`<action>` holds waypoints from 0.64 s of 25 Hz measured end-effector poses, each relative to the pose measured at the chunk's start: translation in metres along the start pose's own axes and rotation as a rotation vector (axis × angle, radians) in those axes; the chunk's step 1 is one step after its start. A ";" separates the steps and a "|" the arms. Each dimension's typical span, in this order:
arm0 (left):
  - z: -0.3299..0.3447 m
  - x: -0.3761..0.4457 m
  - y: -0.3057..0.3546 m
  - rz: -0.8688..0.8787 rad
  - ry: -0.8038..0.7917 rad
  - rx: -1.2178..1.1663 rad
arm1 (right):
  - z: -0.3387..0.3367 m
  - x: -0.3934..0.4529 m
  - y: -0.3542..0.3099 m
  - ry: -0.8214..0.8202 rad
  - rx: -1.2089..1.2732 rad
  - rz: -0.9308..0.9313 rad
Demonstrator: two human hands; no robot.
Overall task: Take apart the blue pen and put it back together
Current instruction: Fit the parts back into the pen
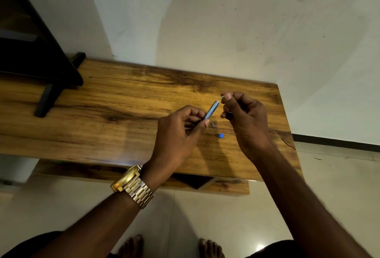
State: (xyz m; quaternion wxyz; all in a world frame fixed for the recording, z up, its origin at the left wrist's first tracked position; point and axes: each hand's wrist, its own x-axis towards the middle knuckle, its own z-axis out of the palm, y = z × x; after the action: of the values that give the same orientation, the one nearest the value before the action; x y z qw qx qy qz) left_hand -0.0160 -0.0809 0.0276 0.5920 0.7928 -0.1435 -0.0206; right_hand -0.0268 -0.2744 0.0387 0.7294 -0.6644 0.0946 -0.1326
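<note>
While my left hand [181, 132] pinches the blue plastic pen barrel [211, 110] thumb-to-fingers, right hand [244, 118] fingertips clamp thin white refill [222, 97], small blue cap [220, 135] on wooden table [102, 101] between hands.

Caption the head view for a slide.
Left hand holds blue barrel, right hand pinches refill; small parts lie on table.

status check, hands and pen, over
Left hand holds blue barrel. Right hand pinches thin white part beside barrel's open end. Blue cap and small grey piece on table. Nothing in the way.
</note>
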 end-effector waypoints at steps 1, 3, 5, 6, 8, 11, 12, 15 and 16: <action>0.000 -0.001 0.001 0.000 -0.005 0.004 | 0.000 0.000 0.000 -0.010 -0.006 -0.001; 0.001 -0.001 0.001 -0.001 -0.010 0.012 | -0.001 -0.001 0.001 -0.029 -0.022 -0.007; 0.002 0.000 0.001 0.000 -0.014 0.020 | -0.002 -0.002 0.000 -0.046 -0.022 -0.011; 0.002 0.000 0.001 0.002 -0.012 0.023 | -0.001 -0.002 -0.001 -0.056 -0.012 -0.012; 0.001 0.000 0.000 0.008 -0.006 0.028 | -0.001 -0.003 -0.002 -0.078 0.008 -0.015; 0.000 0.001 -0.001 0.011 -0.001 0.036 | -0.002 -0.004 -0.002 -0.104 0.007 -0.024; 0.000 0.001 -0.001 0.010 0.000 0.037 | -0.003 -0.004 -0.002 -0.111 -0.006 -0.028; 0.000 0.001 -0.001 0.019 0.003 0.046 | -0.006 -0.004 -0.004 -0.122 -0.079 -0.053; -0.001 0.001 -0.001 0.024 0.003 0.050 | -0.007 -0.004 -0.005 -0.124 -0.107 -0.062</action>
State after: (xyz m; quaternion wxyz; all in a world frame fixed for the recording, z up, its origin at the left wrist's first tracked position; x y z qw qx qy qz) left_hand -0.0145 -0.0801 0.0267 0.5724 0.8056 -0.1527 -0.0087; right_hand -0.0330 -0.2797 0.0432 0.6928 -0.7120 0.0356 -0.1083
